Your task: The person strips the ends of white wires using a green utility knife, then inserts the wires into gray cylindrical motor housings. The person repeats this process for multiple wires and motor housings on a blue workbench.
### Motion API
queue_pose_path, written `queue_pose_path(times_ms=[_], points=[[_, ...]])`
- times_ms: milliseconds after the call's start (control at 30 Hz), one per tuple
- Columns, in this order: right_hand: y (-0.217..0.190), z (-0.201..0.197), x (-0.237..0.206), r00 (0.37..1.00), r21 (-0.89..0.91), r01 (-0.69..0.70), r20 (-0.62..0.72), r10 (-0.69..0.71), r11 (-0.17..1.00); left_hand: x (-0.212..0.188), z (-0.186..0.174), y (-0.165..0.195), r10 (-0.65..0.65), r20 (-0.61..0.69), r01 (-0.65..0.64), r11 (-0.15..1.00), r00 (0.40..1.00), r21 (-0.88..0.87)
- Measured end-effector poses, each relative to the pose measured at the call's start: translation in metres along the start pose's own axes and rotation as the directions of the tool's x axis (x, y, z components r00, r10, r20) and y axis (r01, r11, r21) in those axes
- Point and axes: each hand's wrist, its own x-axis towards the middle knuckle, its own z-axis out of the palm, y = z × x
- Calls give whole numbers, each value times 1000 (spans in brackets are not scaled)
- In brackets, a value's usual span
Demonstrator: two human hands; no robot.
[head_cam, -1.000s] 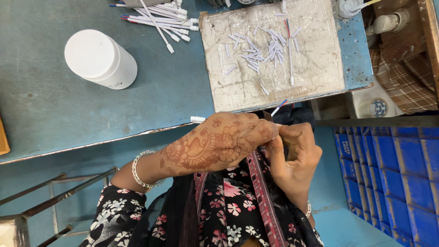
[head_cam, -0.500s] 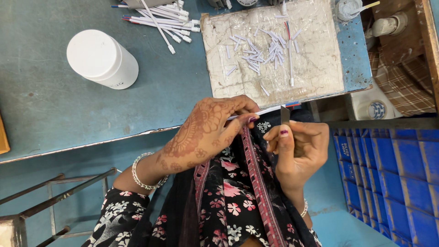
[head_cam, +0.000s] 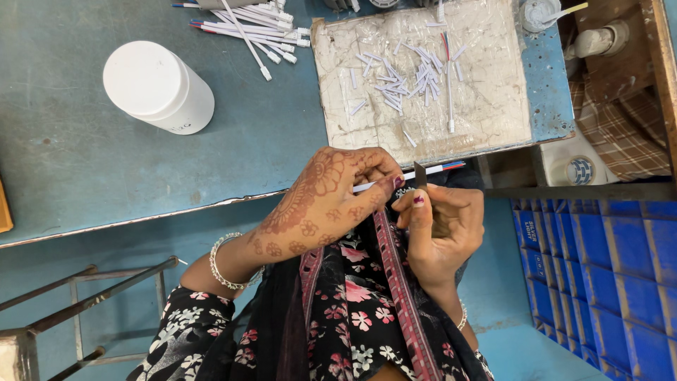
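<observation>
— Wire (head_cam: pixel 423 170): thin, white, red and blue strands at its tip, pinched in left hand (head_cam: pixel 321 201) at table edge (head_cam: pixel 141 219).
— Right hand (head_cam: pixel 441 226)?
— Closed on small dark blade (head_cam: pixel 420 175), touching wire.

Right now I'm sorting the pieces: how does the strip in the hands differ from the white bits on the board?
The strip is long, single and held off the table between the left hand and right hand. The white bits are short, many, lying loose on the board. The strip's end shows red and blue; the bits look plain. Both are thin and white.
</observation>
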Motion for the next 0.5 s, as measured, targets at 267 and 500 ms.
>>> queue_pose_path(times_ms=[267,500], points=[[0,1,-2,1000,-25,0,-3,0,1000,1,2,-1,-55,20,56,997,998,-51],[-2,-1,-3,1000,-43,1,-14,-2,999,2,4,1,-24,6,24,1000,1000,10]])
